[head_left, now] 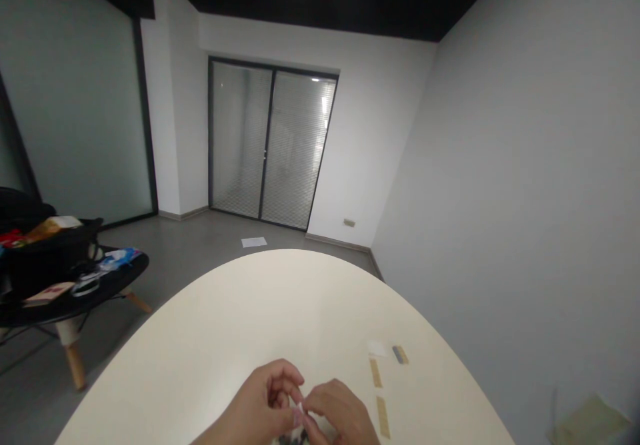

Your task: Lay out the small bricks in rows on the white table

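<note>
My left hand [267,398] and my right hand [340,415] meet low over the near edge of a cream round table [280,305]. Their fingertips pinch a small white strip [300,413] between them. Something small and dark [293,439] lies under my hands, mostly hidden by them and the frame's bottom edge. To the right, several tan tape strips lie flat on the tabletop, including one [375,372] and another [383,417]. Farther right are a small white paper square [377,348] and a grey-and-tan strip [400,354].
A low black round table [120,278] with wooden legs stands at the left, holding a black bag [40,265] and packets. A white sheet [254,242] lies on the grey floor. Glass doors with blinds [270,144] stand ahead, and a white wall runs along the right.
</note>
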Demonstrator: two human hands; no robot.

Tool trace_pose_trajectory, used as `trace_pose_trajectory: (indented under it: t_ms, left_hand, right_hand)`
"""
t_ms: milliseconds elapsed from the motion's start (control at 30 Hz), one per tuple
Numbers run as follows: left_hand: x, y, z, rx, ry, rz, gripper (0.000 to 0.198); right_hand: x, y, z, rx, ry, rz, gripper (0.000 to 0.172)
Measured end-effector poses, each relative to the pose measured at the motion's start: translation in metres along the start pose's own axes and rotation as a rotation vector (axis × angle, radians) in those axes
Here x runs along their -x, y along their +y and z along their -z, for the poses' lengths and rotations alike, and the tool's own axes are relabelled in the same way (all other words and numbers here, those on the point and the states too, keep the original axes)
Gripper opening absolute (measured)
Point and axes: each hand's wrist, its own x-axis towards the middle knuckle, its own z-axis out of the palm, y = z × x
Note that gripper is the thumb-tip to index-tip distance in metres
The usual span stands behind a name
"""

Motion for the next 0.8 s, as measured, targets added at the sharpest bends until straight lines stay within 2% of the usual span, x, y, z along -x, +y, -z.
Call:
trace_pose_trajectory:
  t_ms: [167, 333, 633, 800]
  left_hand:
    - [0.001, 0.004, 0.0, -0.008, 0.01, -0.013, 0.037]
    - [0.002, 0.011, -0.002, -0.035, 0.024, -0.008, 0.032]
    - [0.002, 0.012, -0.002, -0.061, 0.033, -0.001, 0.032]
    - [0.001, 0.008, -0.001, -0.098, 0.035, 0.027, 0.041]
  right_hand:
    - [0.0, -0.003, 0.002, -0.016, -0.03, -0.061, 0.02]
    - [-0.007, -0.006, 0.01, -0.063, -0.026, -0.025, 0.028]
    - [-0.007, -0.004, 0.006, -0.054, 0.026, -0.001, 0.025]
    - [-0.007, -0.003, 0.007, -0.057, 0.035, 0.014, 0.019]
